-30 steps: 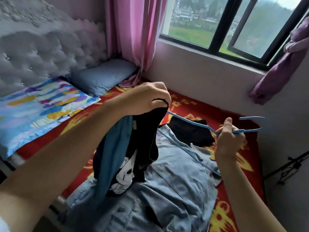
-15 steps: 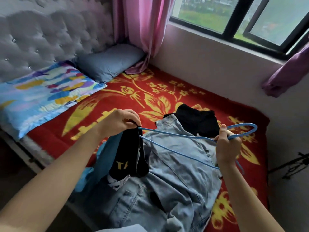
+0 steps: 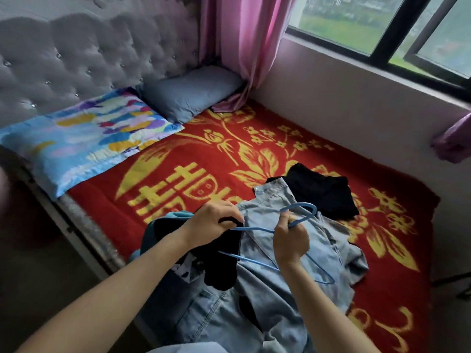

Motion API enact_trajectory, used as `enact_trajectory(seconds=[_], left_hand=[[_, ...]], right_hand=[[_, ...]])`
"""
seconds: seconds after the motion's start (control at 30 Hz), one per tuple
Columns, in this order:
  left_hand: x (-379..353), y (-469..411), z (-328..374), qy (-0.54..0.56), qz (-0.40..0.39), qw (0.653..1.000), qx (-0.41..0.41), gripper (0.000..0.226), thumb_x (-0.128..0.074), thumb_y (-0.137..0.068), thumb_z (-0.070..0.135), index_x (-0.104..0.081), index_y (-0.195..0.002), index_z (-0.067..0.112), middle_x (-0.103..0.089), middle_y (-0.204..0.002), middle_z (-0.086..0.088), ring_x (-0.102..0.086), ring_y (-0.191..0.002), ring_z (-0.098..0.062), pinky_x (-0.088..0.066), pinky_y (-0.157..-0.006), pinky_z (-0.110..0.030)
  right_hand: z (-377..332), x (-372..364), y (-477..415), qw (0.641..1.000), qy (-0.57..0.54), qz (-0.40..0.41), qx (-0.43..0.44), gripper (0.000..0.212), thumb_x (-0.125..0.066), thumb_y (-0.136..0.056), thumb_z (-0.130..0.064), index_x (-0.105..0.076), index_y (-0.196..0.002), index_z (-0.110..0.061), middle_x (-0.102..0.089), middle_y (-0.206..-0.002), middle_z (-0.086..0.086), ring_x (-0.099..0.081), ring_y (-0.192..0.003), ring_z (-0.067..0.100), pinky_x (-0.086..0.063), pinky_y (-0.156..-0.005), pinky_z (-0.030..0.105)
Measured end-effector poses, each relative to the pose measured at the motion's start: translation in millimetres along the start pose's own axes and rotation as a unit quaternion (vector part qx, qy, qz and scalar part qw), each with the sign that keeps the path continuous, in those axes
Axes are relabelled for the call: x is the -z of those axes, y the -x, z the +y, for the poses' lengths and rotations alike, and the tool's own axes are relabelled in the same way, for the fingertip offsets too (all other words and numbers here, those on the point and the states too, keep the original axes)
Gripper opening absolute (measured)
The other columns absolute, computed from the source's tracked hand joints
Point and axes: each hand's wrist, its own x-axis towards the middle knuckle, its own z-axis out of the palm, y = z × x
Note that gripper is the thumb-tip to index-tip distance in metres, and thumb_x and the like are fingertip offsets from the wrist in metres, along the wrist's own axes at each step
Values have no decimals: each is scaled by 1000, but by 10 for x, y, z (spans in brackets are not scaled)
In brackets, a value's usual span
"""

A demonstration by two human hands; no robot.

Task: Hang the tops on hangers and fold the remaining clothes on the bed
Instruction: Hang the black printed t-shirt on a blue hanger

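My left hand grips the neck of a black and teal top with a cartoon print, held just above the bed. One arm of a thin blue hanger runs into that grip. My right hand pinches the hanger near its hook. The hanger's lower bar crosses below my right wrist. Under both hands lie light blue jeans, spread across the red blanket. A black garment sits crumpled beyond the jeans.
A patterned pillow and a grey-blue pillow lie at the tufted headboard. A pink curtain hangs at the corner. The wall and window sill border the bed's far side. The floor is at the left.
Both hands dropped lower toward the jeans and came closer together. The hanger's arm has gone into the top's neck at my left hand. The view tilted down.
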Motion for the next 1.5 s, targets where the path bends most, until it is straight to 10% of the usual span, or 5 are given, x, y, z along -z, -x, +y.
enact_trajectory(seconds=[0.47, 0.7, 0.9, 1.3, 1.5], left_hand=[[216, 216, -155, -213, -119, 958, 149, 61, -38, -87, -11, -45, -139, 19, -43, -143, -1, -38, -133, -14, -31, -107, -22], [381, 319, -393, -262, -207, 910, 245, 18, -56, -91, 25, -64, -108, 23, -62, -102, 7, -56, -96, -11, -39, -70, -17], [442, 522, -604, -20, -291, 913, 284, 17, -67, -82, 21, -51, -76, 22, -51, -80, 7, -45, -67, -1, -35, -64, -17], [90, 853, -708, -301, 120, 946, 3, 13, -52, -79, 30, -40, -80, 24, -65, -86, -1, -51, -91, -19, -34, -71, -31], [87, 871, -707, -156, 86, 983, -46, 24, -44, -94, 42, -44, -86, 20, -65, -71, -5, -64, -67, -23, -46, -66, -32]], right_hand=[[661, -57, 74, 979, -154, -20, -134, 54, -49, -96, -21, -41, -44, -9, -39, -29, -5, -36, -44, 21, -30, -57, 34], [791, -22, 230, 990, -98, -15, -97, 55, -49, -96, -18, -40, -42, -11, -41, -30, -8, -39, -42, 14, -30, -53, 31], [932, 72, 272, 996, -44, 14, -82, 53, -51, -95, -17, -47, -45, -1, -45, -37, -4, -44, -45, 17, -38, -58, 36], [863, 207, 390, 987, -141, 41, -66, 50, -50, -96, -17, -42, -47, -13, -48, -35, -7, -45, -37, 4, -32, -42, 16], [824, 336, 216, 986, -159, 47, -29, 46, -44, -80, -44, -39, -43, -18, -42, -34, -8, -38, -35, 5, -29, -42, 19]])
